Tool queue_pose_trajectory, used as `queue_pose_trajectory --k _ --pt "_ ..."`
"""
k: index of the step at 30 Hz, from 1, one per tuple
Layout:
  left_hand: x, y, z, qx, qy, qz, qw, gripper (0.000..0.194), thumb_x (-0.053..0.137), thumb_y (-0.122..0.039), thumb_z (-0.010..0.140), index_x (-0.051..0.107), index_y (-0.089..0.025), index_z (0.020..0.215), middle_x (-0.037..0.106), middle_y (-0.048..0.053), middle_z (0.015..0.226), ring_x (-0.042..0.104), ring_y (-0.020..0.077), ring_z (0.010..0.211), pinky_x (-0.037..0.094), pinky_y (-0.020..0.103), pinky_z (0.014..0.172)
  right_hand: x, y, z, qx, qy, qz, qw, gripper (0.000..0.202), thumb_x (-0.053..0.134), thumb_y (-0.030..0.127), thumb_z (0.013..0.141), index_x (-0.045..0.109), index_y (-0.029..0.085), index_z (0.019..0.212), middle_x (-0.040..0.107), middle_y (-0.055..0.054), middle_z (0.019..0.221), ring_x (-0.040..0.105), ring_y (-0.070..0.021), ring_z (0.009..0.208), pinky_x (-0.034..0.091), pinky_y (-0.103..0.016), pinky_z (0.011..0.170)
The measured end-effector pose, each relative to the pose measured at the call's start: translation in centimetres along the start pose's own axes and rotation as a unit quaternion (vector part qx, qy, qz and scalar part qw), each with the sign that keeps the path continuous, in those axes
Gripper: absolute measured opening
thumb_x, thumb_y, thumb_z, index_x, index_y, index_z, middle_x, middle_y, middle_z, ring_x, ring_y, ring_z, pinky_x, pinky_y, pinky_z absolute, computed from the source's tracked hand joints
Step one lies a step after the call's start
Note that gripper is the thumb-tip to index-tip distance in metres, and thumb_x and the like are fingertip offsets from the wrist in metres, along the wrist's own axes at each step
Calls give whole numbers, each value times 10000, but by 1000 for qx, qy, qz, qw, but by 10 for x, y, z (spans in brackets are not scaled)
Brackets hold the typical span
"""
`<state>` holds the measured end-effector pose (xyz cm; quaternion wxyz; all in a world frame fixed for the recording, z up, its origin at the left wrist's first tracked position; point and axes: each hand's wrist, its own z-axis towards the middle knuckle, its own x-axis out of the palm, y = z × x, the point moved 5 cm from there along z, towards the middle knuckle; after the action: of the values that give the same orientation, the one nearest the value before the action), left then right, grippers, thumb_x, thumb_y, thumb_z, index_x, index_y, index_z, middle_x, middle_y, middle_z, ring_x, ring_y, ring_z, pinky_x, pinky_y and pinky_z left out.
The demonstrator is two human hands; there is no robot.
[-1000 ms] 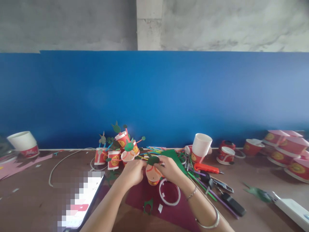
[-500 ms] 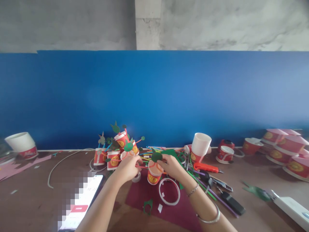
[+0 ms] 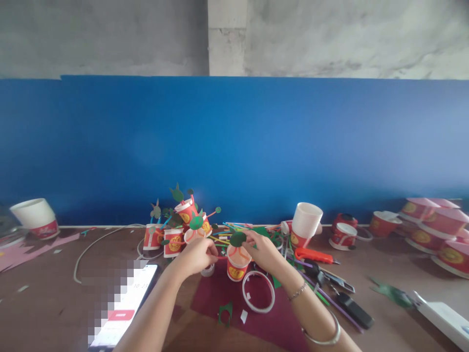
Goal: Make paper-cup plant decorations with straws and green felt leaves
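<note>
- My left hand (image 3: 196, 255) is closed to a narrow pinch on the end of a thin red straw (image 3: 221, 256) that runs across to the red cup (image 3: 236, 263).
- My right hand (image 3: 264, 249) pinches the stem under a dark green paper leaf (image 3: 238, 239), which sits just above the cup's mouth.
- The cup stands upright on a maroon sheet (image 3: 256, 308), between my hands, with a white ring (image 3: 258, 291) lying flat just beside it on my side.
- I judge the cup is the weak point: it is light and only rests on the sheet, so a sideways pull on the straw could tip it onto the ring.
- The leaf is thin paper; too hard a pinch, or a twist at the stem, could crease it or tear it off.
- Behind the cup a cluster of finished cups (image 3: 179, 230) bristles with leaves on straws, and loose coloured straws (image 3: 222, 234) lie near; my left wrist swinging back could knock them over.
- A small tape roll (image 3: 207, 270) lies under my left hand and could be nudged away.
- A phone (image 3: 122, 305) lies near my left forearm, and a red knife (image 3: 311, 254) and keys (image 3: 330, 278) lie by my right, where a dragging arm could sweep them.
</note>
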<state>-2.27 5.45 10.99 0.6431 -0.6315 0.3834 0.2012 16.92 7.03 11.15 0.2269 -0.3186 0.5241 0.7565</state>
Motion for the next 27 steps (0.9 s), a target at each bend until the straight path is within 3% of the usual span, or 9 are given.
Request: queue_pose_trajectory --k 4,7,11,15,17,22,27 --pt "0 1 0 8 20 -32 999 259 586 -184 638 595 -192 896 684 8 688 645 192 650 394 234 509 -10 4 -5 -5 15 -77 997 167 495 225 770 644 172 825 667 -53 796 600 -196 754 377 -258 651" --pt "-4 0 -3 1 18 -30 999 318 610 -209 641 590 -196 958 694 22 779 649 202 710 413 239 541 -13 2 -6 -10 20 -89 996 153 538 218 743 655 188 837 680 -47 824 600 -197 766 366 -252 651" --pt "-12 -10 -8 35 -42 18 998 346 659 -237 631 623 -206 974 676 51 994 624 228 880 438 260 688 -10 2 -7 -14 30 -84 996 178 557 198 729 676 202 862 691 -44 854 601 -194 789 373 -247 673" --pt "3 -25 -6 130 -11 9 991 355 642 -254 672 620 -216 1024 654 48 1079 595 226 960 438 260 774 -5 11 -9 -23 52 -62 996 220 545 171 728 686 204 892 696 -50 903 602 -196 819 391 -250 705" --pt "11 -28 -3 150 -21 19 988 272 577 -217 714 633 -202 979 665 52 1031 595 217 937 437 264 784 -2 17 -11 -35 63 -42 997 254 534 156 727 686 209 923 691 -50 943 600 -194 847 402 -250 728" --pt "25 -28 4 142 -16 11 990 201 538 -236 754 645 -180 914 661 66 1023 598 217 940 443 267 796 12 17 -7 -25 53 -30 998 191 569 217 727 698 211 868 679 -45 919 604 -190 841 411 -232 706" --pt "27 -21 8 114 -8 3 993 245 558 -264 751 666 -188 957 672 75 1031 601 232 979 445 276 818 29 4 -1 13 28 -26 999 166 582 337 764 699 227 807 675 -35 870 616 -190 823 412 -222 668"
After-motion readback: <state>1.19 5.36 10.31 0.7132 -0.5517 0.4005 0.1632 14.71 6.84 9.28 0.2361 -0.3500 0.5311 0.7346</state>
